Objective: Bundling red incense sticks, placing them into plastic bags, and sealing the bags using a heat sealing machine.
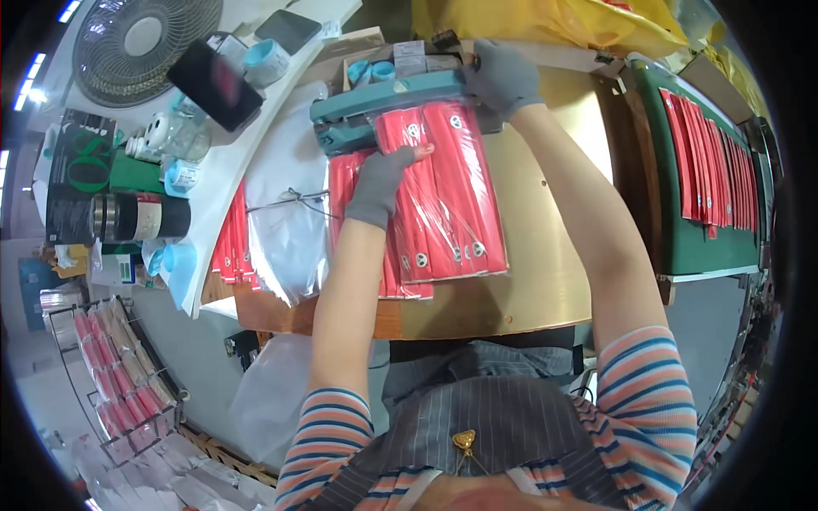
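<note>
A clear plastic bag of long red folded strips (456, 213) lies before me on the gold-coloured tabletop. My left hand (379, 183), in a grey glove with a bare thumb tip, grips the bag's left side, thumb on top; its other fingers are mostly hidden. The bag's far end meets a teal bag sealer (388, 95) with a long arm. Closed round the right end of that arm is my right hand (504, 78), also gloved in grey. More red strips (345, 175) lie partly under the bag and my left forearm.
Left of the bag lies a stack of clear plastic bags (285, 179) with a dark tie. A white shelf holds a fan (141, 38), a phone (215, 83), a dark flask (141, 216) and glass jars. At right, red strips (707, 162) rest on a green surface (716, 249).
</note>
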{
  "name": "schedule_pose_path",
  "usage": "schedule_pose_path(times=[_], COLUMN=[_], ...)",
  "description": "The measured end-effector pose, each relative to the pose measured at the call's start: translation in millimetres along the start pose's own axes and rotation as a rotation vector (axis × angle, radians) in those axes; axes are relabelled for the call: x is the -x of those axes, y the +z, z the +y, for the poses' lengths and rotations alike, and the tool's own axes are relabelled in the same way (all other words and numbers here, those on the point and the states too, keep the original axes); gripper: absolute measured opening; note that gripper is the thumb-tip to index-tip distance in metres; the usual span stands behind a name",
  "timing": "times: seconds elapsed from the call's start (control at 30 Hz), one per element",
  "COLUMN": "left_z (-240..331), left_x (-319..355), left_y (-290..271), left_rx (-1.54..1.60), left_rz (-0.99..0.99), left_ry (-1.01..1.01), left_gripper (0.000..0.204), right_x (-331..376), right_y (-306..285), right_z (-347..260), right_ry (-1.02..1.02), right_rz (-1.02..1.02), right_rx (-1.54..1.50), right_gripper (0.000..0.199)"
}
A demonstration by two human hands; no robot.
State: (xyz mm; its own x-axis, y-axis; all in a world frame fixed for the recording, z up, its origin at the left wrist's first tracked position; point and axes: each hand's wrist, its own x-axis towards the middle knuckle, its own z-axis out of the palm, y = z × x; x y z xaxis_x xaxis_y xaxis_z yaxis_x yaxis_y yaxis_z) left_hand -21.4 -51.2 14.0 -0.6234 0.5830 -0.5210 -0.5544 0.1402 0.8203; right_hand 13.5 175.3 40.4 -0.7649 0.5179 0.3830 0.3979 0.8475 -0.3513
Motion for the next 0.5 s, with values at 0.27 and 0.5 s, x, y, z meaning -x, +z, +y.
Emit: schedule_pose_path(times=[0.27,0.5], left_z=[-7,-8], left_x=[-13,30], left_y=[-3,-9], left_rx=[-0.041,-0.081], left_rz=[0.008,0.039], left_ry=[0.072,0.133], left_gripper=[0.045,0.041], right_x=[0,128], right_y=[0,-48], right_z=[-2,-8], right_ry=[0.053,0.243], right_rz=[0.026,-0.359], right_rx=[0.009,-1.369], right_gripper=[0.026,0.079])
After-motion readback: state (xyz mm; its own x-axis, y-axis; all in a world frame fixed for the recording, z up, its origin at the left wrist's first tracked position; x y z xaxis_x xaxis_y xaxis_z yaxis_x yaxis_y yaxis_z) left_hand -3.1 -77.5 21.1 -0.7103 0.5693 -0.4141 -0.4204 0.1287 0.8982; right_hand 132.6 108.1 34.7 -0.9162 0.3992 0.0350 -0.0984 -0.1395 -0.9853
